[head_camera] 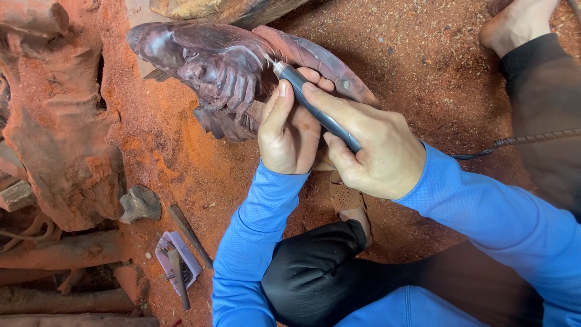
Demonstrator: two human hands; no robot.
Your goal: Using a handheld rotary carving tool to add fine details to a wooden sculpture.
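As we see it: right hand (378, 154) pinches grey rotary tool (315, 109), tip on dark wood carving (212, 66).
Left hand: our left hand (289, 130) presses closed on the carving, just beside the tool.

Red sawdust floor (181, 163), rough wood block (60, 133) (dust-coated), small lilac tray (181, 257), loose chisel (189, 235)

We see bright blue long sleeves of a ribbed, snug-fitting top running from the bottom edge of the frame up to both wrists, where the left hand (289, 132) and right hand (378, 151) emerge bare, without gloves or rings. Black trousers cover our legs at lower centre and far right; a bare foot (513, 25) shows at upper right.
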